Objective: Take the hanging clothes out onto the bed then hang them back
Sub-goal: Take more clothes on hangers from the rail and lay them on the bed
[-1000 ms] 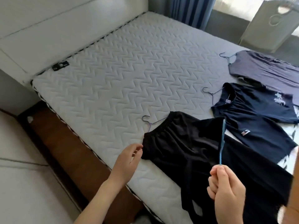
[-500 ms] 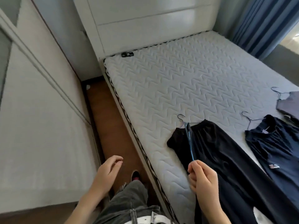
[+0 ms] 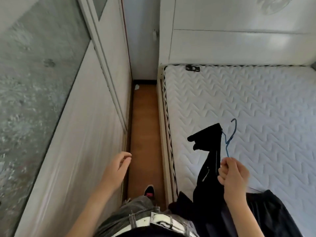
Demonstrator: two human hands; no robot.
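We have lifted the black trousers (image 3: 207,161) off the bed (image 3: 256,103); right hand (image 3: 234,175) fingers pinch the blue hanger (image 3: 229,139), left hand (image 3: 118,168) spread empty. Keep hook upright toward the wardrobe (image 3: 89,134).

**Black garment lifted on a blue hanger**

A black garment (image 3: 207,161) hangs crumpled from a thin blue wire hanger (image 3: 229,139), raised above the near left part of the bed (image 3: 256,103). The hanger tilts, hook pointing far and up. Its lower folds trail down by the mattress edge. Another dark garment (image 3: 273,212) lies flat at near right.
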